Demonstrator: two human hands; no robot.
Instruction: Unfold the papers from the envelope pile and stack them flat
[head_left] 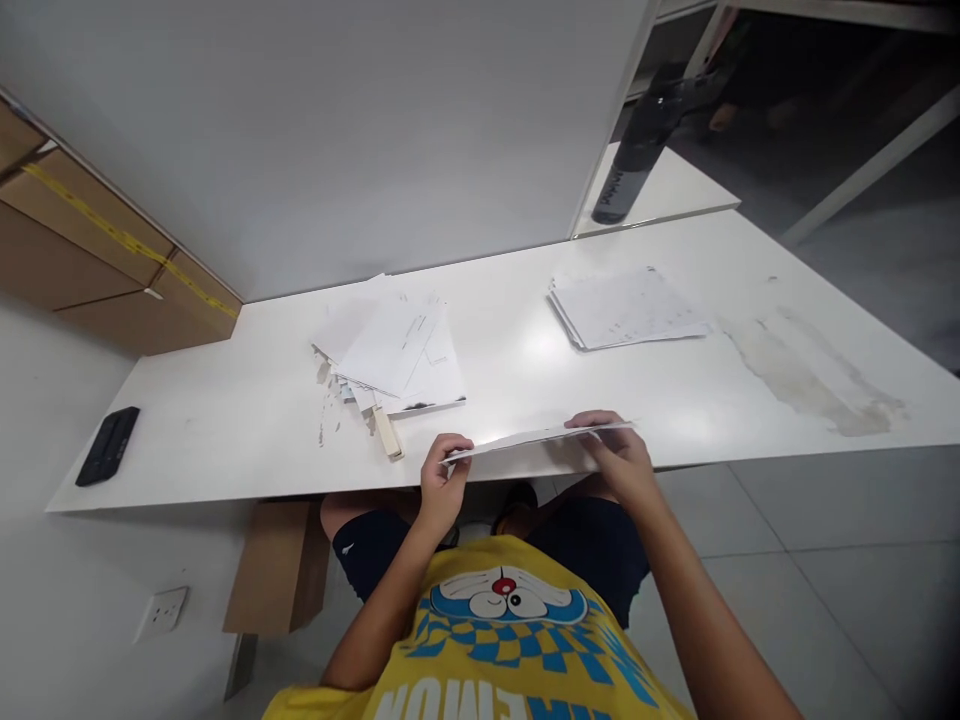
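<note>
I hold a white sheet of paper (536,439) nearly edge-on over the front edge of the white table (247,420). My left hand (442,480) pinches its left end with the fingers closed. My right hand (619,455) grips its right end, fingers curled over the top edge. To the left of my hands lies a loose pile of white papers (397,355) with a small cream-coloured tool (387,432) at its front. A neater stack of printed sheets (630,308) rests further right.
A black flat device (109,445) lies at the table's left end. A dark bottle (634,160) stands on a second surface behind. Cardboard boxes (97,255) sit at the far left, another box (277,565) under the table. A grey smear (810,370) marks the right side.
</note>
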